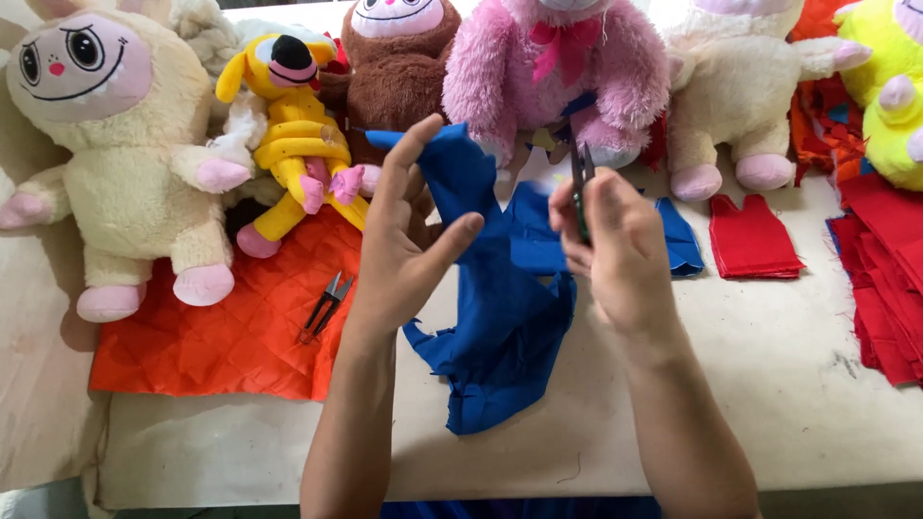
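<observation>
We hold blue cloth (495,317) up mid-table, near the plush toys | left hand (404,240): fingers spread, thumb pinching the cloth | right hand (615,240): closed on snips (581,178) | spare snips (327,306) lie left on orange quilt (240,336)

I am working over a pale table (769,384). Lying on it are an orange quilted cloth (231,336) bearing small snips (327,306), a red fabric piece (753,238), a red stack (889,279), and plush toys (125,163) sitting along its far edge.
</observation>
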